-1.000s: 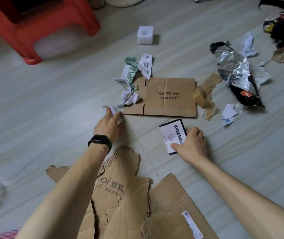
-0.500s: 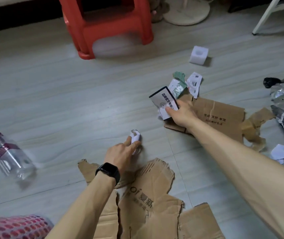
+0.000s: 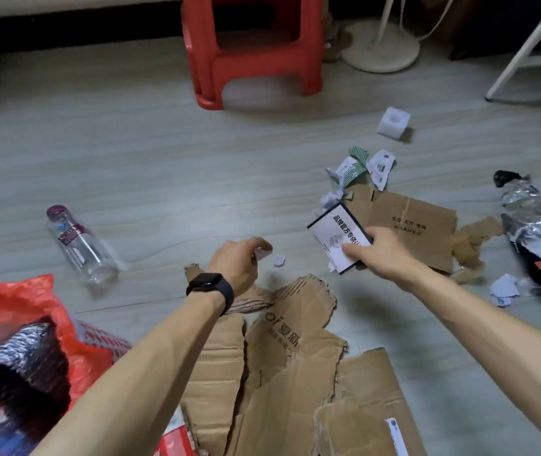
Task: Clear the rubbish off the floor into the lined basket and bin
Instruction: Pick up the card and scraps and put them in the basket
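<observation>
Here the right hand [image 3: 382,255] pinches a flat white black-edged printed card [image 3: 339,240] off the grey floor [image 3: 150,179]; the left hand [image 3: 236,266] curls loosely, holding nothing visible, a small white paper scrap [image 3: 279,260] at three o'clock, the red-lined basket [image 3: 15,304] at eight.

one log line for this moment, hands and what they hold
left hand: over paper scrap, grip unclear | right hand: holding white card | lined basket: near left

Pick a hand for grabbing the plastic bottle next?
Left. The left hand looks empty and is nearer the bottle, which lies on its side. The right hand is holding a card.
</observation>
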The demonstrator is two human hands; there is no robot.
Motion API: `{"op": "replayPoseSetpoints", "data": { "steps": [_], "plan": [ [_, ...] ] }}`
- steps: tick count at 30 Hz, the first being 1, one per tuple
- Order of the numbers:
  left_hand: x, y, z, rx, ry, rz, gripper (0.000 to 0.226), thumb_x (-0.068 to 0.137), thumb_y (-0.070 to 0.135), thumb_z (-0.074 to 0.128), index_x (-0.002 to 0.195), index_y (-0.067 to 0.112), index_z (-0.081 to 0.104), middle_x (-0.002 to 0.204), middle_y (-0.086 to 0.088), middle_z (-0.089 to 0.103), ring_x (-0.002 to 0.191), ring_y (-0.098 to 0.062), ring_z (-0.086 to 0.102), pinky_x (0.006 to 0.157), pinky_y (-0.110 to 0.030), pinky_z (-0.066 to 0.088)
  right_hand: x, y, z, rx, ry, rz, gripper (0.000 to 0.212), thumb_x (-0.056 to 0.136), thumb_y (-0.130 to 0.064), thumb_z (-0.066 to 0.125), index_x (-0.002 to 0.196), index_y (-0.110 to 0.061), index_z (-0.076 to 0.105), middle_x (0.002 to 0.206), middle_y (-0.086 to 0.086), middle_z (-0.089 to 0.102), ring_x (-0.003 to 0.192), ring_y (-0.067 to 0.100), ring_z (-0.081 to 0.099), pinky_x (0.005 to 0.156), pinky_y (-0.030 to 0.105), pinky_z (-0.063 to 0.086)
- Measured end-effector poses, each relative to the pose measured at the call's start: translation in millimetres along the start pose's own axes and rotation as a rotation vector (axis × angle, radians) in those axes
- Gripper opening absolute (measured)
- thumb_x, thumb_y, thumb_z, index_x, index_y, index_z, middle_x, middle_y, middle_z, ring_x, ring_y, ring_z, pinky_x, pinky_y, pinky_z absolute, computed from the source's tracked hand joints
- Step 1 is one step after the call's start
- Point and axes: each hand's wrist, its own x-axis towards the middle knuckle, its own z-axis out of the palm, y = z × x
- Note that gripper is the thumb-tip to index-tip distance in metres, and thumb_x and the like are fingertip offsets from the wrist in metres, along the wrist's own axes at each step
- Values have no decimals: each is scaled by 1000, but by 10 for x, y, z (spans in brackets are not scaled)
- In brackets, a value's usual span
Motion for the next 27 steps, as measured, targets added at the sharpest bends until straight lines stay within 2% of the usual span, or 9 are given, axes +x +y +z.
{"op": "replayPoseSetpoints", "data": {
  "steps": [2, 6, 9, 12, 14, 17, 20, 23, 27],
  "plan": [
    [-269, 54, -310, -76, 47, 17, 47, 92, 5, 41, 113, 41, 63, 107, -4, 71, 80, -22, 65, 52, -21, 39, -362, -54, -166, 112, -37, 8, 14, 87, -12, 71, 99, -7, 68, 92, 5, 74, 75, 19, 72, 66, 33, 61],
    [-949, 108, -1035, -210, 127, 37, 46, 87, 5, 42, 106, 39, 67, 96, 0, 72, 67, -14, 70, 58, -23, 52, -1029, -388, -392, 202, -97, -31, 17, 87, -9, 72, 101, -4, 65, 98, 10, 74, 74, 15, 72, 59, 24, 56],
    [-1602, 40, -1520, -286, 208, 40, 47, 81, 4, 43, 101, 39, 68, 85, 5, 71, 54, -7, 68, 51, -17, 48, -1554, -798, -442, 184, -118, -117, 20, 87, -11, 73, 103, -5, 63, 98, 10, 74, 74, 18, 72, 60, 25, 56],
    [-2170, -155, -1851, -326, 300, 17, 47, 79, 4, 47, 100, 39, 69, 79, 10, 69, 52, -4, 65, 48, -12, 45, -1984, -1202, -369, 127, -146, -216, 22, 87, -15, 72, 104, -9, 59, 96, 10, 73, 74, 19, 72, 59, 26, 56],
    [-2566, -381, -2030, -289, 386, -44, 45, 78, 6, 51, 101, 40, 70, 78, 11, 68, 60, -5, 64, 54, -10, 44, -2283, -1477, -228, 73, -149, -285, 23, 87, -19, 71, 103, -11, 57, 93, 9, 72, 69, 19, 71, 58, 27, 57],
    [-2998, -738, -2136, -321, 426, -137, 43, 78, 7, 52, 100, 38, 71, 88, 8, 72, 71, -11, 69, 70, -23, 55, -2608, -1776, 64, 33, -149, -366, 21, 89, -23, 71, 101, -15, 55, 88, 6, 72, 67, 21, 72, 60, 33, 60],
    [-3438, -1161, -2117, -309, 453, -243, 41, 79, 7, 53, 101, 38, 69, 97, 13, 71, 91, -11, 67, 82, -22, 50, -2895, -2049, 556, 65, -195, -408, 20, 90, -22, 69, 99, -13, 53, 86, 8, 70, 59, 19, 69, 57, 36, 59],
    [-3630, -1463, -1953, -287, 410, -361, 41, 81, 13, 52, 111, 37, 67, 112, 9, 71, 106, -16, 64, 92, -30, 50, -3045, -2203, 1060, 102, -244, -395, 20, 89, -20, 70, 99, -13, 54, 92, 13, 70, 62, 25, 70, 56, 37, 57],
    [-3609, -1693, -1655, -358, 239, -462, 47, 89, 29, 54, 136, 22, 53, 131, 0, 63, 120, -20, 58, 101, -30, 45, -3077, -2320, 1676, 158, -298, -345, 14, 89, -20, 66, 98, -17, 56, 98, 12, 70, 72, 23, 73, 61, 41, 62]
  ]
}}
